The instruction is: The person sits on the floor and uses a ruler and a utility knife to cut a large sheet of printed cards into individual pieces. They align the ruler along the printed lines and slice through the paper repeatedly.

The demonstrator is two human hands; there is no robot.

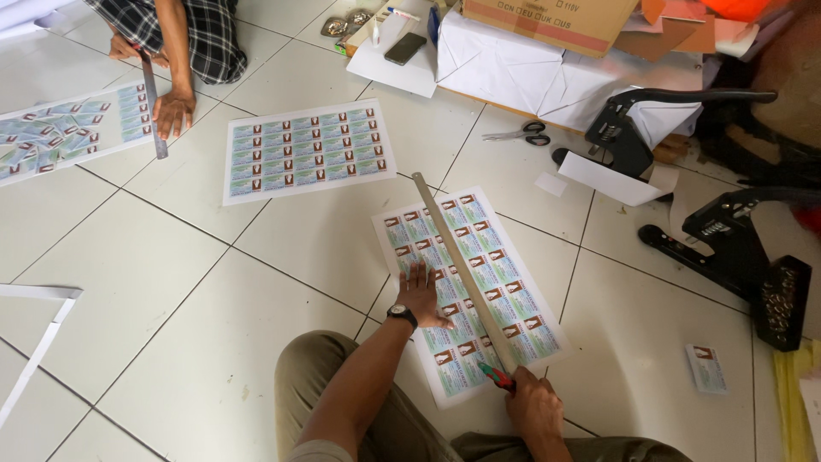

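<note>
Floor tiles, white and glossy, are covered with printed work. A sheet of small printed cards lies near the middle of the scene, and a long metal ruler is laid across it, running from the far left corner toward the near right. The left hand, with a dark wristwatch on its wrist, is pressed flat on the sheet just left of the ruler, its fingers spread apart. The right hand is closed around a red-handled cutter at the near end of the ruler, with the tip of the cutter touching the sheet.

A second printed sheet lies farther away to the left. Beyond it, another person's hand is pressed on a second ruler over a third sheet. Scissors lie on the floor at the far right, near two black punch tools, a phone, folded white paper and a cardboard box. A single cut card lies at the near right, well apart from the sheet.
</note>
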